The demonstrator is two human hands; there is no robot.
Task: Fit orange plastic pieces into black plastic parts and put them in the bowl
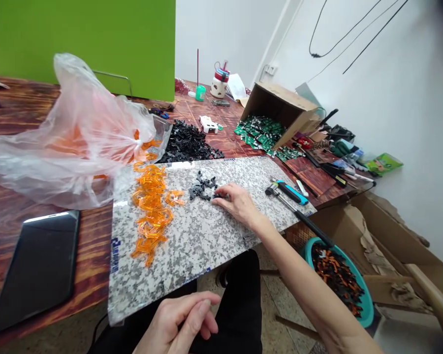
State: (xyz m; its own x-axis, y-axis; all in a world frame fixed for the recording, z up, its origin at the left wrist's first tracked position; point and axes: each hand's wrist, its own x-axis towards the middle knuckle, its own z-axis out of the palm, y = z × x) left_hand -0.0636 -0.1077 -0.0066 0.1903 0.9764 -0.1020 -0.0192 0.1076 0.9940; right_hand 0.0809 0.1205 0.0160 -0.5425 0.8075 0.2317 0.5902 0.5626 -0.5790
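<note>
My right hand (237,204) reaches over a speckled grey board (195,241), thumb and fingertips closed around a small black plastic part (217,195). Just left of those fingertips lies a small cluster of black plastic parts (200,188). A single orange translucent clip (174,197) lies beside the cluster, a little apart from a long heap of similar orange clips (149,209). Low in front of the board, above my lap, my left hand (182,319) is closed with curled fingers. Its palm side is hidden, so anything inside cannot be seen.
A clear plastic bag (107,128) of orange pieces sits left, above a black tablet (40,265). Behind the board are a black parts pile (188,140) and a tipped carton (280,103) spilling green circuit boards (262,132). A hammer (299,214) extends over a teal basin (369,305).
</note>
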